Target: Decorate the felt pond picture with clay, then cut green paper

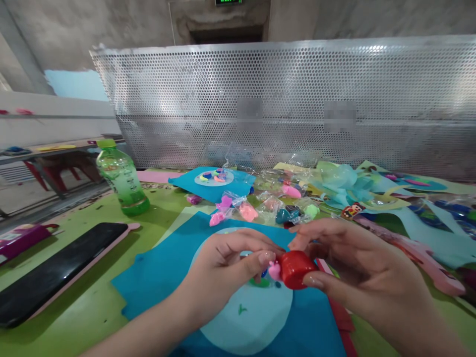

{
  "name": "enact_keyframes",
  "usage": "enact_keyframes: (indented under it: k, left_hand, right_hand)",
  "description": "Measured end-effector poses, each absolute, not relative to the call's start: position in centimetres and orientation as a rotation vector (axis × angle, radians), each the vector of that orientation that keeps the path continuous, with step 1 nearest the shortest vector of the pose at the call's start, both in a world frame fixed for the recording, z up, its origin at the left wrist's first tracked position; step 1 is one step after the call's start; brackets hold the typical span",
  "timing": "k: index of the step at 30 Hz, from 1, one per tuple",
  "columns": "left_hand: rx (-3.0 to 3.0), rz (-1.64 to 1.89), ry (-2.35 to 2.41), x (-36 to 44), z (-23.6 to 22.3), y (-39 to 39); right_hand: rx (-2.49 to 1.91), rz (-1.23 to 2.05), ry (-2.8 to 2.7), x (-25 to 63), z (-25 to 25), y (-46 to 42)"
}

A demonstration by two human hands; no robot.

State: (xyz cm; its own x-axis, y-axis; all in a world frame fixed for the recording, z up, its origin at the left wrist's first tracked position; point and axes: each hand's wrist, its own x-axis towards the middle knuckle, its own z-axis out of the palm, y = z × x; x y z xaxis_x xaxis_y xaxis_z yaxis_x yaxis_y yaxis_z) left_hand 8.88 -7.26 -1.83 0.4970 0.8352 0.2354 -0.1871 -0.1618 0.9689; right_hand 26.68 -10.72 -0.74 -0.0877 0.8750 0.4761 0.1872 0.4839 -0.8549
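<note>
My right hand (359, 265) grips a shiny red round cap (296, 270) between thumb and fingers. My left hand (226, 263) pinches a small pink lump of modelling clay (274, 271) against the cap's near left side. Both hands hover over a pale blue paper circle (256, 317), which lies on a blue paper sheet (159, 277). Small green clay shapes (242, 310) are on the circle, partly hidden by my hands. My left fingertips cover part of the pink clay.
Behind lie bagged clay lumps (248, 211) and another blue sheet (182, 182) with a decorated circle. To the left are a green bottle (122, 181), a phone (63, 267) and a purple box (26, 240). Paper scraps (420, 233) fill the right; a perforated metal panel (290, 99) stands behind.
</note>
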Motion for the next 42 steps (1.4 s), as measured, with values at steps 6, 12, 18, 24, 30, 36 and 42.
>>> enact_keyframes:
  k: [6, 12, 18, 24, 30, 36, 42]
  left_hand:
    - [1.440, 0.996, 0.618, 8.96, -1.69, -7.16]
    - [1.473, 0.988, 0.623, 8.82, -1.84, -7.34]
    - [1.360, 0.938, 0.620, 8.53, -2.14, -7.31]
    - [1.343, 0.919, 0.614, 8.45, -1.96, -7.31]
    - [1.366, 0.933, 0.603, 8.30, -1.86, -7.21]
    - [1.481, 0.934, 0.669, 8.12, -1.77, -7.16]
    - [1.452, 1.016, 0.640, 8.40, -1.51, -7.37]
  right_hand:
    - [-0.909, 0.739, -1.567, 26.57, -0.71, -10.74]
    - [-0.883, 0.746, -1.563, 26.50, -0.70, -10.81]
    - [-0.889, 0.685, -1.565, 26.57, -0.82, -10.81]
    - [-0.927, 0.642, -1.569, 26.60, -0.87, -10.77]
    - [-0.945, 0.598, -1.617, 26.71, -0.89, -10.62]
    - [-0.944, 0.572, -1.652, 27.07, -1.17, -10.59]
    - [-0.983, 0.633, -1.596, 26.81, -1.03, -10.70]
